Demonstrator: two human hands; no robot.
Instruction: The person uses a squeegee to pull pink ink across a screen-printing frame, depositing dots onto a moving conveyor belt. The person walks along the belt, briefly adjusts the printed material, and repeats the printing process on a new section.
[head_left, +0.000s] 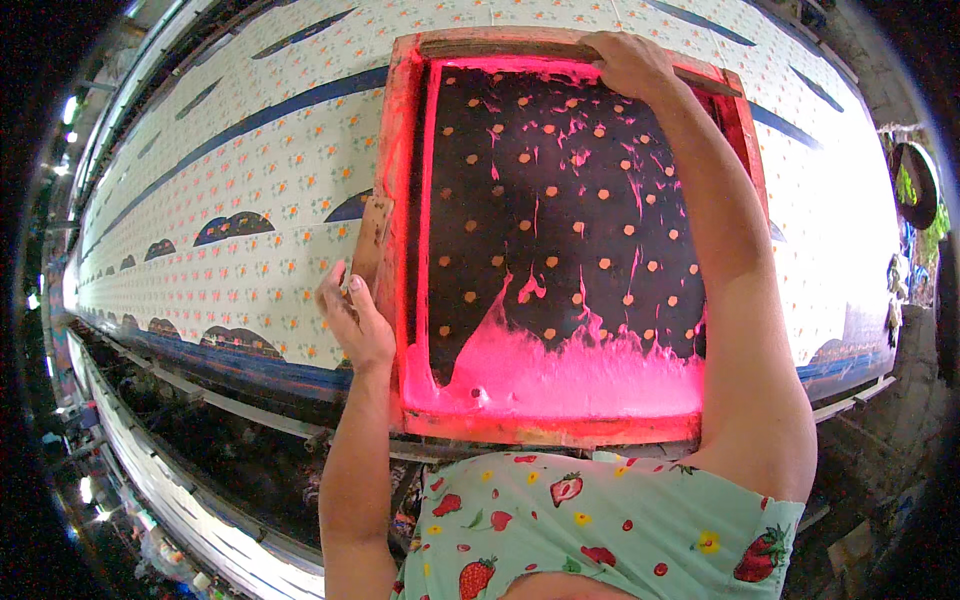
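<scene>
A wooden-framed printing screen point(392, 150), stained pink and red, lies before me on the patterned cloth. Bright pink ink point(580, 375) pools along the near side of its dark mesh point(550, 215), with thin streaks farther up. At the far side of the frame lies a long wooden squeegee point(500, 48); my right hand point(632, 65) is closed over its bar, fingertips partly hidden. My left hand point(358, 325) is beside the frame's left edge, fingers loosely curled and apart, at the lower end of a short wooden handle point(373, 238).
White cloth point(250, 165) with small orange flowers and dark blue wavy shapes covers the long table, stretching left. A rail point(230, 405) runs along the near table edge. Dark round and green things point(915, 190) are at the far right.
</scene>
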